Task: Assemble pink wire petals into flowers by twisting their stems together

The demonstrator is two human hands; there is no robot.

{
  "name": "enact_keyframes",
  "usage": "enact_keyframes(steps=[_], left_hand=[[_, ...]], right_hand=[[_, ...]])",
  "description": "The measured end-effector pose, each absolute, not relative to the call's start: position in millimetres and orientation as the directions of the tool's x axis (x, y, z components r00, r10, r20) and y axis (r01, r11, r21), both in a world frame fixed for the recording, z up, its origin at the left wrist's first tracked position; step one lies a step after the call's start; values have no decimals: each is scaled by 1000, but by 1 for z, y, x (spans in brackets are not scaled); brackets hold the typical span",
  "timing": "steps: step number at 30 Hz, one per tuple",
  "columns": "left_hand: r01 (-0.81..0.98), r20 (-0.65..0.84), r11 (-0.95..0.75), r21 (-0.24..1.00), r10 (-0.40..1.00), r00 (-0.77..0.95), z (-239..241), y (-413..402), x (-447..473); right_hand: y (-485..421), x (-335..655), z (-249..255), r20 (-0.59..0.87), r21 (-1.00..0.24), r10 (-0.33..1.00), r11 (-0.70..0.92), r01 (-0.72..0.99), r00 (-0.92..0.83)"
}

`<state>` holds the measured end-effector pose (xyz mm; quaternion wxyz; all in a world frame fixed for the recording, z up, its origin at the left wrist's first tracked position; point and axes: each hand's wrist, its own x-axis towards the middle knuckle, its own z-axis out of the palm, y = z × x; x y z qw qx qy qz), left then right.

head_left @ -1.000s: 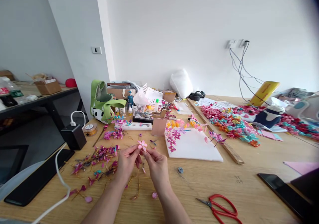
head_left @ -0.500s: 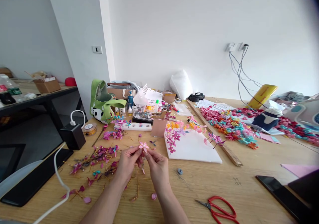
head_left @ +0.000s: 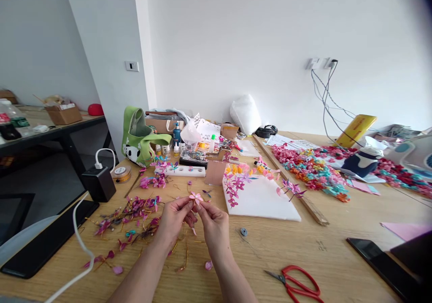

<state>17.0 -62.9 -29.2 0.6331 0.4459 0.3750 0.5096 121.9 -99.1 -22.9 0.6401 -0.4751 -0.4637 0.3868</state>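
Observation:
A small pink paper flower [head_left: 195, 198] is held up over the wooden table [head_left: 303, 249] between my two hands. My left hand [head_left: 173, 220] pinches it from the left with thumb and forefinger. From the right, my right hand [head_left: 214, 224] pinches just under the petals. A thin stem below the flower is mostly hidden by the fingers. Loose magenta flowers on gold wire [head_left: 130, 217] lie on the table left of my hands. One pink petal [head_left: 209, 265] lies below my right wrist.
Red scissors [head_left: 299, 284] lie at the front right, and a small spool [head_left: 244, 232] sits right of my hands. A white foam board [head_left: 261, 197] carries pink flowers. Behind are a green bag [head_left: 140, 136], glue bottles, and a heap of coloured flowers [head_left: 310, 168]. A black charger [head_left: 99, 184] sits left.
My hands and the pink flower stay in nearly the same place; only the fingers shift slightly around the flower.

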Motion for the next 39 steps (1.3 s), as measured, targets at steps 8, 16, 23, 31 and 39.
enact_keyframes(steps=[8, 16, 23, 31, 39], left_hand=[[-316, -90, 146, 938, 979, 184, -27, -62, 15], [-329, -118, 160, 931, 982, 145, -27, -61, 16], [-283, -81, 97, 954, 994, 68, -26, -62, 17], [-105, 40, -41, 994, 999, -13, -37, -55, 9], [275, 175, -168, 947, 985, -2, -29, -45, 9]], right_hand=[[-99, 121, -22, 214, -960, 938, 253, -119, 272], [-99, 122, -24, 216, -964, 937, 250, -94, 275], [-96, 121, -27, 232, -966, 943, 252, -55, 237], [-107, 116, -30, 387, -814, 916, 288, 504, 102], [-107, 131, 23, 317, -236, 936, 233, 943, -152]])
